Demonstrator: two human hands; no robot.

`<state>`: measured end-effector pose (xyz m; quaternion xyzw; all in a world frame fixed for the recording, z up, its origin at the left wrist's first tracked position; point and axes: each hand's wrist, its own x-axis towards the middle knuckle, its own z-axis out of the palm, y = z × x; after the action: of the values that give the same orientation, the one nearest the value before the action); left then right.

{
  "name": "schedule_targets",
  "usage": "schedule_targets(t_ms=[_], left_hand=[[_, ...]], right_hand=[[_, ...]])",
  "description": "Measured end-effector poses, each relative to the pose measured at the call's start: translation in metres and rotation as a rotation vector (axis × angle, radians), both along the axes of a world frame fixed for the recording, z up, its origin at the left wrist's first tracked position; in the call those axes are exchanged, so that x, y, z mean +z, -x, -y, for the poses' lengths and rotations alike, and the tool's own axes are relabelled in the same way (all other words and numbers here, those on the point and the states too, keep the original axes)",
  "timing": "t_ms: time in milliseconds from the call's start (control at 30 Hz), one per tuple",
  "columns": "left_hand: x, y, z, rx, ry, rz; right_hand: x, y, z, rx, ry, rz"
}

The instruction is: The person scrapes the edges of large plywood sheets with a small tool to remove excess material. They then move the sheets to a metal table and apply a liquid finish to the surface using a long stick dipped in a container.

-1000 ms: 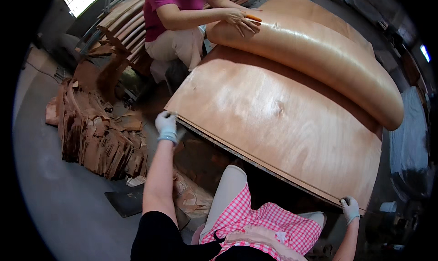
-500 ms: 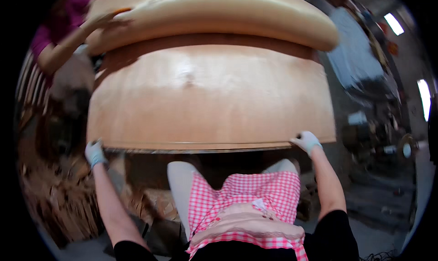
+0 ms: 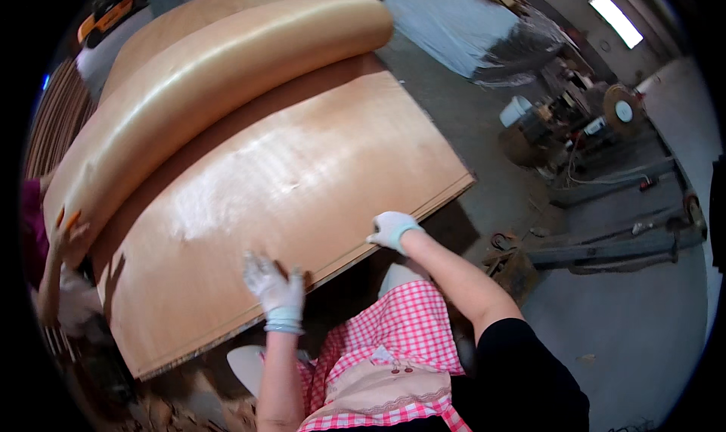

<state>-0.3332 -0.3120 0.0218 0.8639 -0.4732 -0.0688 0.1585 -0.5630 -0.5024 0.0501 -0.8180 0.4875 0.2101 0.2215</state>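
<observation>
A large sheet of light wood veneer (image 3: 302, 175) lies on top of a stack, and its far part is bent over into a big roll-like fold (image 3: 189, 84). Both my hands wear whitish gloves. Over the near part of the sheet my left hand (image 3: 276, 284) is spread, fingers apart and holding nothing; whether it touches the surface is hard to tell. Farther right, my right hand (image 3: 392, 230) is closed at the sheet's near edge, fingers bent and thumb toward the left. Its fingertips are partly hidden.
At the left a co-worker's hand (image 3: 69, 235) with orange fingertips touches the folded veneer. Machinery with a round disc (image 3: 622, 107) and a white bucket (image 3: 516, 110) stand at the right. Plastic sheeting (image 3: 454, 24) covers a pile at the back. Wood scraps lie below left.
My view has turned to the right. My left hand has let go of the sheet's left corner and moved inward, opening. The right hand stays at the near edge. The co-worker's hand remains on the fold.
</observation>
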Motion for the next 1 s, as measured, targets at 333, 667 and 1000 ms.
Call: schedule_targets(t_ms=[333,667,1000], left_hand=[[0.0,0.06,0.057,0.008,-0.103,-0.06],[-0.003,0.062,0.056,-0.006,-0.082,-0.053],[-0.01,0.062,0.046,0.01,0.107,0.055]], right_hand=[[0.002,0.089,0.06,-0.046,-0.03,0.176],[-0.003,0.25,0.179,-0.394,0.137,-0.091],[-0.029,0.216,0.11,-0.791,0.556,0.518]])
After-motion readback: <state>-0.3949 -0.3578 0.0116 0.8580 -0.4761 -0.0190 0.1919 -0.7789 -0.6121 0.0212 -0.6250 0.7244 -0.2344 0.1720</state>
